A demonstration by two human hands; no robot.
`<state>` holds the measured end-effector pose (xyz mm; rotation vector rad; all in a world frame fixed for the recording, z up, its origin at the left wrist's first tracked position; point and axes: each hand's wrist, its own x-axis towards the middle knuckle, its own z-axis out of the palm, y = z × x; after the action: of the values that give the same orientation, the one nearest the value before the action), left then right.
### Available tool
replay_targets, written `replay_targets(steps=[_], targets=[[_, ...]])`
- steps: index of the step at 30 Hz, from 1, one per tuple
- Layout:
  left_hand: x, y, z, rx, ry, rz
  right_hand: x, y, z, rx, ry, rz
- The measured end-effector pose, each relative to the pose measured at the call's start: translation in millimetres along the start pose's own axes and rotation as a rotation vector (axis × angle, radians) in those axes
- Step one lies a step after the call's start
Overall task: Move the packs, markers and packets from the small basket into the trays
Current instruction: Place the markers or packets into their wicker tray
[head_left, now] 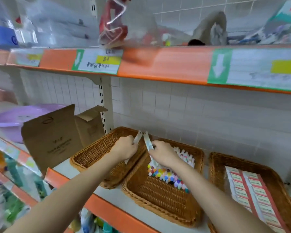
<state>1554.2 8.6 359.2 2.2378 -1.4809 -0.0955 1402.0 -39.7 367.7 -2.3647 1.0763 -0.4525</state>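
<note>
Both forearms reach up to the shelf (97, 195). Left hand (124, 147) curled round a flat pack (137, 137), its top sticking up above the fingers and a corner showing below the palm, over the left tray (91, 153). Right hand (165, 154) pinches a second pack (148, 143) that runs from above the thumb down under the palm, over the middle tray (160, 199). Markers (168, 177) lie in that tray. Right tray (225, 162) holds red-white packets (252, 192). Cardboard box (57, 140) just left of the trays.
</note>
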Motion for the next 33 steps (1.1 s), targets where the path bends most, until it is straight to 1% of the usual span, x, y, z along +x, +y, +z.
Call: replay_targets(steps=[2,6,12,16,19,23,26,30,33], targets=[[13,-21,-4,0.018,-0.023,0.011,16,-13,16,0.007,0.004,0.016],[38,-64,-16,0.084,-0.126,0.046,45,-44,52,-0.005,0.035,0.048],[67,-111,-17,0.112,-0.255,0.160,77,-69,89,-0.103,0.057,0.172],[76,-117,-13,0.122,-0.328,0.256,83,-76,100,-0.154,0.038,0.255],[76,-113,-14,0.182,-0.355,0.328,86,-79,105,-0.193,0.049,0.290],[75,-118,-12,0.259,-0.305,0.369,84,-82,111,-0.399,0.085,0.320],[73,-119,-9,0.251,-0.292,0.390,84,-85,118,-0.515,0.016,0.297],[74,-122,-10,0.221,-0.322,0.421,87,-85,123,-0.397,-0.132,0.300],[76,-124,-9,0.239,-0.382,0.429,89,-84,120,-0.324,-0.157,0.342]])
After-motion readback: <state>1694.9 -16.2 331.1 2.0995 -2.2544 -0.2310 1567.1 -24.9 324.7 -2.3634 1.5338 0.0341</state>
